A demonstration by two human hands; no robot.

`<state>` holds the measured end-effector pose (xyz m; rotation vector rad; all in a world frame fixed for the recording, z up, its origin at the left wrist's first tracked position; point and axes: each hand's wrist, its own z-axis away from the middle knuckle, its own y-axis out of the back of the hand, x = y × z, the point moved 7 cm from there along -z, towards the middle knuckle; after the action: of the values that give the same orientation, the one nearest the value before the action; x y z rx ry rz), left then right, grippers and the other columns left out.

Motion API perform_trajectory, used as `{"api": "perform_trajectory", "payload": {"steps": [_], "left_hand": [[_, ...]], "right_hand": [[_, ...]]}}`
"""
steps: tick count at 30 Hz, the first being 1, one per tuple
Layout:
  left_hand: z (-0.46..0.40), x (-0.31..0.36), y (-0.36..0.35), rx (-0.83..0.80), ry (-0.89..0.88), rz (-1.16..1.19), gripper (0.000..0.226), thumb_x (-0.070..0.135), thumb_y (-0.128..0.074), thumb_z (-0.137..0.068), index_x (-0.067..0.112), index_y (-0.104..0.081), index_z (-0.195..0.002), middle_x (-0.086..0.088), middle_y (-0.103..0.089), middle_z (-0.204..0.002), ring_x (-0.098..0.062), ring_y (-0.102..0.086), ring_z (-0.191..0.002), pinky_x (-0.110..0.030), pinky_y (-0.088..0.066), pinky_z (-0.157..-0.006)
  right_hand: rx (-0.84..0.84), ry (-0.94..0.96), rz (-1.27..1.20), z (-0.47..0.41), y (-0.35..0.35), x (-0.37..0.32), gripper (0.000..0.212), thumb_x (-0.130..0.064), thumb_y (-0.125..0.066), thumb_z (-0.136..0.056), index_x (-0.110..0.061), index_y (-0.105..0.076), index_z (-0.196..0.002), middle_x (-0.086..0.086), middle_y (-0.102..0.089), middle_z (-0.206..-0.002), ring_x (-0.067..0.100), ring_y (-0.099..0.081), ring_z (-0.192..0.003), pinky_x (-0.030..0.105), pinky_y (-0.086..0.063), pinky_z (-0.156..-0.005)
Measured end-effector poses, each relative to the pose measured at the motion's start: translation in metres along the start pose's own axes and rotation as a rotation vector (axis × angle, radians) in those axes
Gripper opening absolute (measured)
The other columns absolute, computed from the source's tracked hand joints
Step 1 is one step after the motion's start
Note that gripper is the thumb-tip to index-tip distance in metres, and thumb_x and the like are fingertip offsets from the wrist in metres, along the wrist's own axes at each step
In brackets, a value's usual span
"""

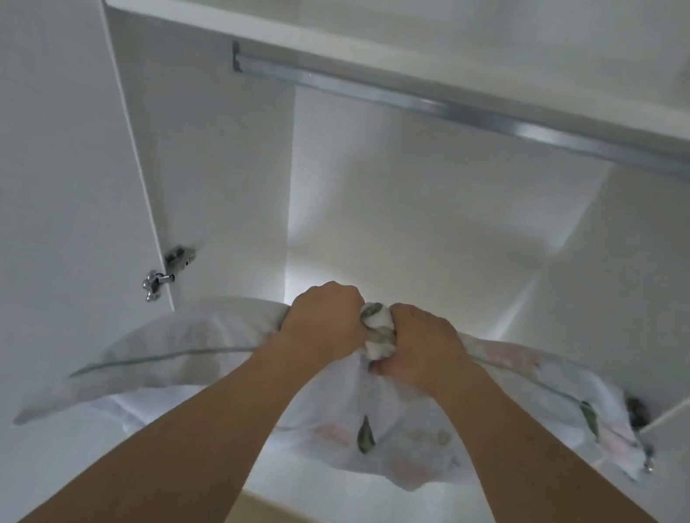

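Left hand point(324, 317) and right hand point(425, 344) clench the white floral fabric pillow point(191, 340) mid-edge; long axis lies crosswise before the white wardrobe point(390, 204).

Pillow point(351, 424): white cover, pink floral print, green leaves, grey-green piping along the edge. Wardrobe point(434, 212): white panels. Hanging rail point(475, 116): silver. Door hinge point(168, 271): chrome.

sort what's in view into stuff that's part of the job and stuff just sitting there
In use: floral pillow, gripped at its bunched middle by left hand and right hand.
Just there: shelf, hanging rail, door hinge.
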<state>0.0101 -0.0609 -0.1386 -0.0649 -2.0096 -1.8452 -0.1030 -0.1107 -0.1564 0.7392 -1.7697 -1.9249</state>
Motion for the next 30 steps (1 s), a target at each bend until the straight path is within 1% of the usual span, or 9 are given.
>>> {"api": "perform_trajectory", "payload": {"steps": [3, 9, 11, 13, 15, 18, 20, 24, 30], "left_hand": [[0.008, -0.009, 0.030, -0.003, -0.017, 0.013, 0.019, 0.012, -0.049, -0.074, 0.019, -0.043, -0.058, -0.001, -0.048, -0.064, -0.028, -0.052, -0.066, -0.030, -0.038, -0.059], [0.015, -0.042, 0.058, -0.177, -0.069, 0.069, 0.017, 0.011, -0.063, -0.072, 0.021, -0.051, -0.066, -0.002, -0.060, -0.075, -0.025, -0.062, -0.078, -0.026, -0.041, -0.056], [0.019, -0.057, 0.071, -0.138, -0.078, 0.096, 0.007, 0.016, -0.063, -0.074, 0.020, -0.061, -0.080, -0.004, -0.067, -0.091, -0.027, -0.064, -0.090, -0.029, -0.047, -0.066], [0.024, -0.076, 0.089, -0.024, -0.033, 0.103, 0.034, 0.028, -0.057, -0.087, 0.020, -0.061, -0.120, -0.006, -0.062, -0.126, -0.029, -0.057, -0.117, -0.033, -0.045, -0.092], [0.038, -0.093, 0.104, 0.111, 0.010, 0.051, 0.056, 0.039, -0.050, -0.095, 0.017, -0.040, -0.145, -0.007, -0.044, -0.149, -0.027, -0.039, -0.137, -0.039, -0.028, -0.112], [0.072, -0.108, 0.126, 0.317, 0.057, -0.120, 0.064, 0.045, -0.042, -0.097, 0.019, -0.022, -0.152, -0.006, -0.023, -0.160, -0.026, -0.013, -0.148, -0.047, -0.003, -0.119], [0.101, -0.121, 0.142, 0.468, 0.176, -0.140, 0.068, 0.046, -0.041, -0.097, 0.018, -0.016, -0.154, -0.006, -0.013, -0.162, -0.027, -0.002, -0.150, -0.047, 0.004, -0.119], [0.169, -0.139, 0.167, 0.745, 0.423, -0.180, 0.076, 0.041, -0.043, -0.095, 0.011, -0.007, -0.155, -0.013, 0.005, -0.163, -0.032, 0.013, -0.148, -0.050, 0.009, -0.119], [0.283, -0.175, 0.196, 1.148, 0.726, -0.159, 0.090, 0.029, -0.052, -0.086, 0.012, 0.005, -0.154, -0.018, 0.012, -0.161, -0.035, 0.015, -0.147, -0.052, 0.007, -0.119]], "right_hand": [[-0.068, 0.003, 0.033, 0.001, 0.030, -0.020, 0.043, -0.048, -0.068, -0.071, -0.024, -0.056, -0.104, 0.000, -0.065, -0.105, 0.022, -0.062, -0.094, 0.031, -0.045, -0.074], [-0.223, -0.007, 0.084, -0.004, 0.052, -0.059, 0.047, -0.040, -0.069, -0.077, -0.021, -0.057, -0.118, 0.003, -0.062, -0.116, 0.024, -0.061, -0.104, 0.035, -0.048, -0.087], [-0.269, -0.017, 0.075, -0.004, 0.055, -0.067, 0.050, -0.037, -0.069, -0.078, -0.017, -0.055, -0.122, 0.005, -0.060, -0.118, 0.025, -0.060, -0.105, 0.035, -0.048, -0.089], [-0.294, -0.011, 0.052, -0.003, 0.060, -0.072, 0.049, -0.035, -0.069, -0.079, -0.014, -0.055, -0.122, 0.006, -0.060, -0.118, 0.025, -0.059, -0.105, 0.036, -0.048, -0.092], [-0.309, -0.009, 0.017, -0.001, 0.064, -0.075, 0.046, -0.033, -0.068, -0.080, -0.011, -0.056, -0.119, 0.006, -0.060, -0.116, 0.024, -0.059, -0.103, 0.036, -0.049, -0.092], [-0.309, 0.010, -0.014, 0.000, 0.070, -0.080, 0.044, -0.029, -0.068, -0.079, -0.008, -0.057, -0.116, 0.008, -0.061, -0.115, 0.024, -0.060, -0.100, 0.031, -0.050, -0.087], [-0.292, 0.035, -0.019, 0.002, 0.072, -0.092, 0.044, -0.029, -0.068, -0.079, -0.009, -0.057, -0.116, 0.008, -0.062, -0.115, 0.024, -0.060, -0.097, 0.030, -0.049, -0.085], [-0.253, 0.125, 0.029, 0.008, 0.070, -0.135, 0.041, -0.029, -0.065, -0.080, -0.009, -0.059, -0.116, 0.010, -0.062, -0.116, 0.023, -0.059, -0.092, 0.026, -0.046, -0.079], [-0.256, 0.208, 0.057, 0.020, 0.064, -0.185, 0.056, -0.030, -0.062, -0.083, -0.007, -0.047, -0.133, 0.014, -0.049, -0.136, 0.030, -0.052, -0.119, 0.035, -0.044, -0.100]]}}
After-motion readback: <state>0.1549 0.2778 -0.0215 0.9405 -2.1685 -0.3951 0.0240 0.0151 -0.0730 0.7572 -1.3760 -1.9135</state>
